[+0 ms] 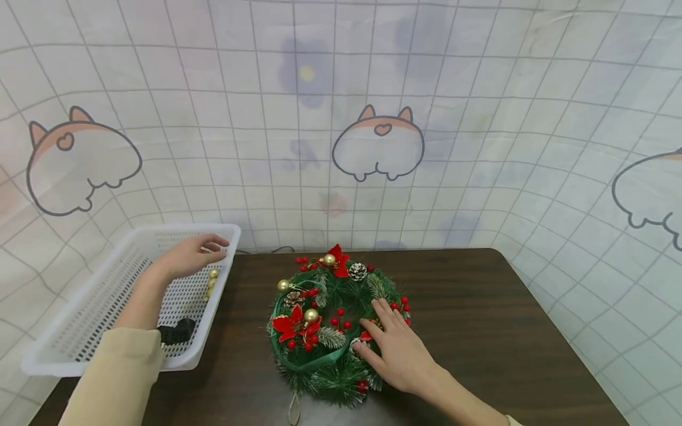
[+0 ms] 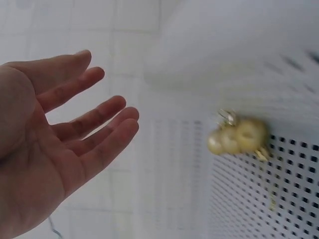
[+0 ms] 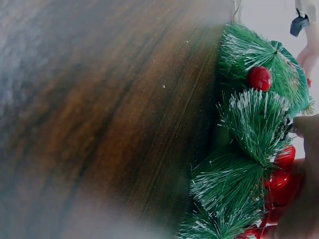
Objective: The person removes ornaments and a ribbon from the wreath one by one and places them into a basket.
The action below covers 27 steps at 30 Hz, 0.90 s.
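A green Christmas wreath [image 1: 343, 378] lies on the table, trimmed with red flowers [image 1: 290, 324], red berries, frosted pinecones [image 1: 357, 271] and gold balls [image 1: 311, 315]. A green ribbon [image 1: 319, 362] runs along its left side. My right hand [image 1: 396, 352] rests on the wreath's right part with fingers spread; in the right wrist view, frosted needles [image 3: 254, 119] show beside it. Over the white basket [image 1: 125, 236] hovers my left hand [image 1: 192, 257], fingers loosely bent and nothing in them. Small gold balls [image 2: 239, 137] lie inside the basket, apart from that hand.
The white perforated basket stands at the left of the dark wooden table [image 1: 453, 284]. A black object [image 1: 178, 331] lies in it, its kind unclear. A string loop [image 1: 294, 408] extends from the wreath's near edge. Patterned cloth [image 1: 256, 148] hangs behind and at the sides.
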Each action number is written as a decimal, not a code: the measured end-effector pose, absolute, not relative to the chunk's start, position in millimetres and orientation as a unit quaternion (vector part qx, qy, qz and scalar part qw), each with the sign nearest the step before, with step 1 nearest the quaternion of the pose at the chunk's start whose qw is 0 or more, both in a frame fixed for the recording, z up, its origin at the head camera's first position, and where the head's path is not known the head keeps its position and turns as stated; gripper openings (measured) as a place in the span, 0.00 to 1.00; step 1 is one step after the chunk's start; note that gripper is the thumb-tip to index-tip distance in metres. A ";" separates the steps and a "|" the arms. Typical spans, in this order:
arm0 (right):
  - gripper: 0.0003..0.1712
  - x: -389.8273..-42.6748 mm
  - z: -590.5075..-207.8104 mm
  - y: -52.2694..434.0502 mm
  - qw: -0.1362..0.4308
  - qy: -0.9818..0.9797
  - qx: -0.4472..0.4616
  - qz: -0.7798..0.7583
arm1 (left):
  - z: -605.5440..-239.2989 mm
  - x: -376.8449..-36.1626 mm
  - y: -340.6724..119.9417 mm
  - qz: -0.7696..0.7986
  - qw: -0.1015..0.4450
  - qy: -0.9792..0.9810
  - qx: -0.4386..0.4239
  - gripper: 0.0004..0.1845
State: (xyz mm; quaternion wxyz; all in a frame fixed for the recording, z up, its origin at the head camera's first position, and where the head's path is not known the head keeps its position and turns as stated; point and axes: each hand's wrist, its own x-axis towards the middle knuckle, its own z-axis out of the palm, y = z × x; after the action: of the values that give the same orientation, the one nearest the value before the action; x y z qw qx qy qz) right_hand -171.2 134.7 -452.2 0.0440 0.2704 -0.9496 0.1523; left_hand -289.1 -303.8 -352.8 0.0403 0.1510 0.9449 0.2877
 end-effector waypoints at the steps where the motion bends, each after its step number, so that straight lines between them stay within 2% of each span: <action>1: 0.37 -171.1 -452.1 134.6 0.042 -0.950 0.270 0.153 | -349.9 -287.5 -300.7 0.290 0.037 0.943 0.158 0.21; 10: 0.37 -171.4 -453.0 134.3 0.038 -0.950 0.267 0.156 | -335.9 -270.5 -268.2 0.305 0.006 0.936 0.174 0.18; 15: 0.37 -171.6 -453.9 135.0 0.035 -0.951 0.265 0.152 | -343.0 -262.5 -248.2 0.319 -0.032 0.928 0.191 0.15; 27: 0.37 -173.3 -453.9 135.2 0.039 -0.950 0.269 0.152 | -371.4 -243.5 -211.7 0.422 -0.049 0.874 0.235 0.10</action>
State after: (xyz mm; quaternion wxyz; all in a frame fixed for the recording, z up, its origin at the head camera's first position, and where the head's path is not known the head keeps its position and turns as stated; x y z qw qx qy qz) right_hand -173.3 135.2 -453.9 0.0389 0.2688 -0.9504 0.1516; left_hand -243.5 -211.7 -371.4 -0.0491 0.2348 0.8745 0.4216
